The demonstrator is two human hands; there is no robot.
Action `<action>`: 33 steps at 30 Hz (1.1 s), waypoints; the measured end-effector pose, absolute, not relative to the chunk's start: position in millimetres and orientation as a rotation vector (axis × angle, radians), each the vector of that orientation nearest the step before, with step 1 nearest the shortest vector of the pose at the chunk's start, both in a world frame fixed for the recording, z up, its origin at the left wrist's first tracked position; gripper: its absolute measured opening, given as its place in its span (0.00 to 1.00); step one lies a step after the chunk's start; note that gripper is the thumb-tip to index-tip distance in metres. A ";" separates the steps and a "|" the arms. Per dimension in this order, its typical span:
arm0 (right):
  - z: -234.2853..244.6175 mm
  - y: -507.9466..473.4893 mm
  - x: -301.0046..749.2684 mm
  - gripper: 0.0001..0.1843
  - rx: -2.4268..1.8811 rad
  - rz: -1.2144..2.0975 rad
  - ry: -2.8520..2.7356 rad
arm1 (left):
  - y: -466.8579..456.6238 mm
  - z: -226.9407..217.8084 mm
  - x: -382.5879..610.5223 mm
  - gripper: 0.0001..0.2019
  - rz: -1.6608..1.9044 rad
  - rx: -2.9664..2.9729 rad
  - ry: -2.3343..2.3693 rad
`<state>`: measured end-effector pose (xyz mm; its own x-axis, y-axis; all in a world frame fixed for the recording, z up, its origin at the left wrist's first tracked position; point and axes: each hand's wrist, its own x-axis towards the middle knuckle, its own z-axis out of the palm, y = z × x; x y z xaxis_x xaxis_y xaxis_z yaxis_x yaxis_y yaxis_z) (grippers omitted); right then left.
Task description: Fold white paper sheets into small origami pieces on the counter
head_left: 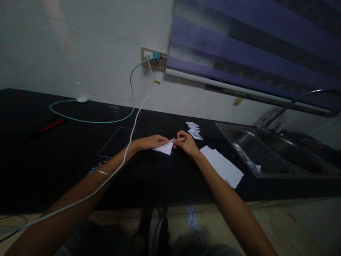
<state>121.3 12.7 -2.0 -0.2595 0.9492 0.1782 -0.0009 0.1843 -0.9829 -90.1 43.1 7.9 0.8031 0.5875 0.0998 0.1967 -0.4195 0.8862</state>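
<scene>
Between my hands, just over the black counter, is a small folded piece of white paper (pixel 165 148). My left hand (pixel 153 141) grips its left side, thumb along the top edge. My right hand (pixel 185 143) pinches the right corner with thumb and forefinger. Right of my right hand lie white sheets (pixel 222 166), partly behind my forearm. Several folded white paper pieces (pixel 194 130) sit a little beyond that hand.
A white cable (pixel 133 129) runs from the wall outlet (pixel 160 62) across my left forearm. A teal cable (pixel 101 122) loops over the counter (pixel 149 177). A dark flat tablet-like device (pixel 115 142) lies left, with a red object (pixel 52 125) beyond. The steel sink (pixel 247 142) is right.
</scene>
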 end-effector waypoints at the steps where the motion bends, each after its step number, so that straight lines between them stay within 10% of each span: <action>1: -3.3 14.3 121.1 0.18 -0.958 1.217 -1.465 | 43.9 5.8 -89.5 0.17 0.500 2.001 0.605; 14: -4.3 15.2 114.1 0.10 -1.020 0.544 -1.549 | 36.4 -7.3 -65.5 0.17 0.861 2.212 0.982; 33: -10.0 18.4 113.6 0.11 -0.895 1.055 -1.393 | 31.2 5.7 -74.2 0.16 0.758 2.042 0.627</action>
<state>113.6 18.4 -10.0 -0.0950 0.9438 0.3165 -0.0493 0.3131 -0.9484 -74.2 31.2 5.7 0.6910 0.6657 0.2818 0.1524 -0.5152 0.8434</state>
